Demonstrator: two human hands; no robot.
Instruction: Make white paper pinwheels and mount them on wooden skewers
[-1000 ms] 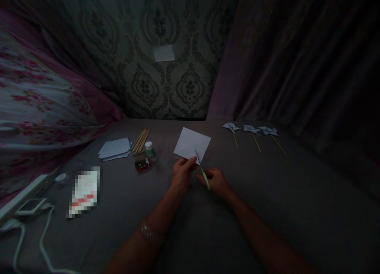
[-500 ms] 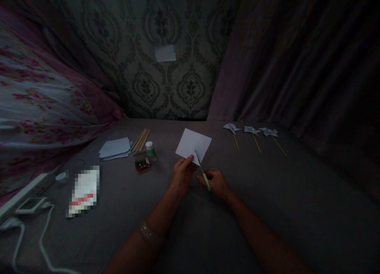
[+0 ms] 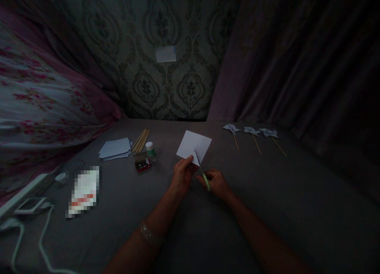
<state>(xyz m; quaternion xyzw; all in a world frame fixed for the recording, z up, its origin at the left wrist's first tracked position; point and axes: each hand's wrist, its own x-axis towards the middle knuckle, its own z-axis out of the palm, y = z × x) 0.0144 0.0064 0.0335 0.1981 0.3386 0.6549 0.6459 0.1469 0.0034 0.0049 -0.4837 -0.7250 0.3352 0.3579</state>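
Observation:
A square white sheet of paper (image 3: 192, 144) is pinched at its near corner by my left hand (image 3: 183, 172), thumb on top. My right hand (image 3: 216, 182) is closed round the green handle of the scissors (image 3: 206, 180). Their blades lie at the paper's near part, pointing away from me and slightly left. Both hands are close together above the grey cloth surface. Whether the blades are parted is too small to tell.
At the left are a paper stack (image 3: 115, 148), wooden sticks (image 3: 141, 140), a white-capped bottle (image 3: 151, 150), an open small box (image 3: 142, 164), a blurred packet (image 3: 85, 191) and a power strip (image 3: 38, 187). Several paper pinwheels (image 3: 251, 131) on sticks lie back right.
The far corner of the paper has dipped slightly toward me. My hands and the scissors have stayed almost in place.

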